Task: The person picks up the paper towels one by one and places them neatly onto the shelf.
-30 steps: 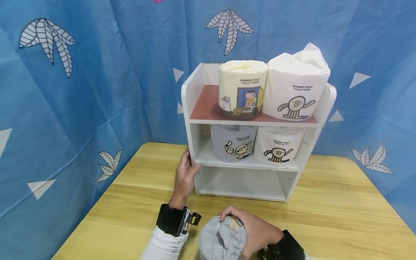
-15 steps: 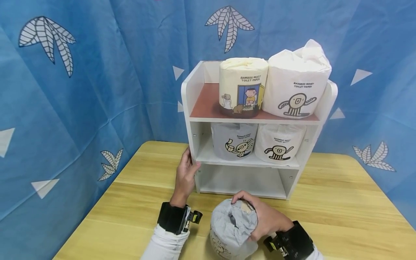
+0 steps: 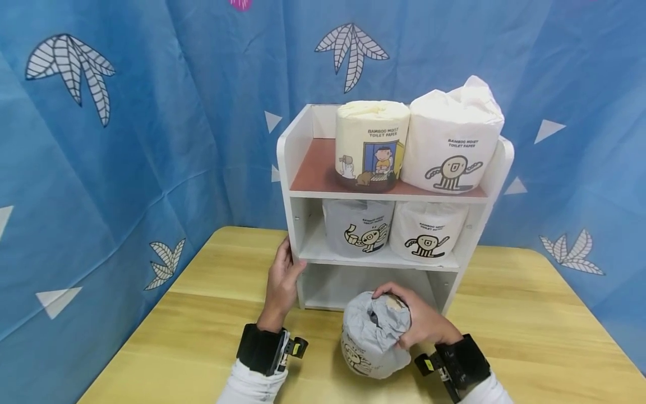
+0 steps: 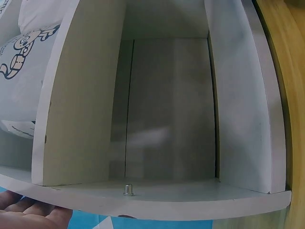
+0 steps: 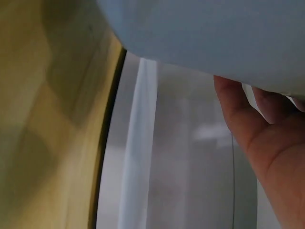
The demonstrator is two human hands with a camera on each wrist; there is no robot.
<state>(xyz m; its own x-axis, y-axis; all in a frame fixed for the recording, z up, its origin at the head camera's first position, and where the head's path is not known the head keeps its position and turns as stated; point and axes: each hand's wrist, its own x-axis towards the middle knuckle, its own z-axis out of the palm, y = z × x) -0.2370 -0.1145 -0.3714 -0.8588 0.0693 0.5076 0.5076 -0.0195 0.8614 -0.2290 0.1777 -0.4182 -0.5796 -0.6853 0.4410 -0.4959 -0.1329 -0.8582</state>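
My right hand (image 3: 423, 317) grips a toilet roll (image 3: 365, 348) in wrinkled grey paper, thumb and fingers round its upper part. The roll tilts in front of the lowest compartment of a small white shelf (image 3: 294, 224). In the right wrist view the roll's pale side (image 5: 209, 38) fills the top, with the fingers (image 5: 236, 107) against it. My left hand (image 3: 281, 283) holds the shelf's left side panel, thumb at the front edge and fingers along the outside. The left wrist view shows those fingers (image 4: 35, 217) past the panel, and no roll in the bottom compartment.
On the top board stand a cream toilet roll (image 3: 372, 146) and a large white roll (image 3: 451, 146). A grey roll (image 3: 358, 227) and a white roll (image 3: 429, 231) fill the middle level. The wooden table (image 3: 530, 331) meets a blue patterned curtain (image 3: 202, 112) behind.
My right hand has carried the grey roll forward, from the table's near edge to the shelf's lowest compartment. My left hand keeps its hold on the side panel. The head view shifts slightly.
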